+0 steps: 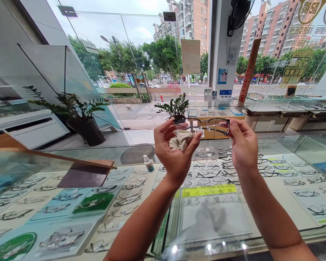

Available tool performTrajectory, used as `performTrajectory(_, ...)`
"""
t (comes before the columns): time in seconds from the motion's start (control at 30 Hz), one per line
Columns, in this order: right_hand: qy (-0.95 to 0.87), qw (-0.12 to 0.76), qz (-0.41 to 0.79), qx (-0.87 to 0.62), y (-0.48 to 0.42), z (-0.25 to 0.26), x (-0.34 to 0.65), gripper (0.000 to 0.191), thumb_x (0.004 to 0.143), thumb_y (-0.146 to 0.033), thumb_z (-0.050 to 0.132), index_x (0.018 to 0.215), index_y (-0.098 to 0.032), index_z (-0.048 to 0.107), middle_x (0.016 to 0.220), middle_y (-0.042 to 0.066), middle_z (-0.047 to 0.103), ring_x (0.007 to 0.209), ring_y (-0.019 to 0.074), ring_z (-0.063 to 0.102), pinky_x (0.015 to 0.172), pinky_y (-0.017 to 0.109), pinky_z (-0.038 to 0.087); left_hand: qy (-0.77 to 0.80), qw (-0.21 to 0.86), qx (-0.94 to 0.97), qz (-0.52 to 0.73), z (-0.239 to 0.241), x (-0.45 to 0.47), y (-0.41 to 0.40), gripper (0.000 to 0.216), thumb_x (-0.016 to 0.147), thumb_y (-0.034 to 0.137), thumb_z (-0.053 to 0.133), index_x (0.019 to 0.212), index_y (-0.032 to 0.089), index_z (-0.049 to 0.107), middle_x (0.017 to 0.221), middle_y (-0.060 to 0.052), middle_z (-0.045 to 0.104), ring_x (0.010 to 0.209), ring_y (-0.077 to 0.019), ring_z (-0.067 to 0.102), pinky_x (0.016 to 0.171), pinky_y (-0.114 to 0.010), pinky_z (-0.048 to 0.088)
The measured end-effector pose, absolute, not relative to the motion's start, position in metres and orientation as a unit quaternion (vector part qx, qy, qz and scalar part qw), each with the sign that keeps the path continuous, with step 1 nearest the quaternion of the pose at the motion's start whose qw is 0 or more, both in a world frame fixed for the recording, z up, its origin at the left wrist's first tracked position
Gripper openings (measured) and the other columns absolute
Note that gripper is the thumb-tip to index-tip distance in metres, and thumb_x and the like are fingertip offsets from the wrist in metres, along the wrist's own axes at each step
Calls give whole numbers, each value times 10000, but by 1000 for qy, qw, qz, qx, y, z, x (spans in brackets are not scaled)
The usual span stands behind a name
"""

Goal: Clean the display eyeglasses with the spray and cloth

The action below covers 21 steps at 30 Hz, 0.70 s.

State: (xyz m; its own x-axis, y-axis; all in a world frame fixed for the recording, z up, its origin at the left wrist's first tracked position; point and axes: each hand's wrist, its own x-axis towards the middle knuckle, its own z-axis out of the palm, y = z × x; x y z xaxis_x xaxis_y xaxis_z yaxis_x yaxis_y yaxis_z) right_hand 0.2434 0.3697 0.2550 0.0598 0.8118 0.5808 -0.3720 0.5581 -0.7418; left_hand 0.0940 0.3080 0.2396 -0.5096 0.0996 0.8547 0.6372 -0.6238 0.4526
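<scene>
A pair of glasses (218,120) with a dark half-rim frame is held up above the glass counter, with the window beyond it. My left hand (171,152) is closed around a crumpled beige cloth (180,140) and also grips the left end of the glasses. Pinched between the thumb and fingers of my right hand (244,145) is the right end of the frame. Both lenses look clear. The fingers of my left hand are partly hidden behind the cloth.
A small white spray bottle (148,164) stands on the glass display counter (214,217), left of my left hand. Rows of eyeglasses (130,198) lie beneath the glass. A dark brown board (85,173) sits at left. Potted plants (88,130) stand beyond, near the window.
</scene>
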Motion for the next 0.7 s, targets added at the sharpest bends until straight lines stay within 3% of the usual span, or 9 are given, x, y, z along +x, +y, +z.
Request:
performTrajectory(0.43, -552, 676, 434, -221, 381, 248, 243, 330, 849, -541, 785, 977, -238, 777, 930, 51, 780, 790, 162, 678, 705, 322, 562, -406, 182, -449, -774, 241, 96, 306, 633, 741, 461, 930, 1238, 223, 618, 1013, -39, 727, 963, -204, 721, 848, -350, 595)
performTrajectory(0.7, -548, 715, 391, -187, 359, 256, 242, 298, 889, -546, 777, 962, -257, 754, 962, 36, 798, 916, 192, 753, 759, 335, 595, -385, 33, -482, -786, 243, 77, 319, 621, 750, 580, 894, 1203, 246, 631, 1058, -64, 730, 926, -210, 739, 743, -324, 617)
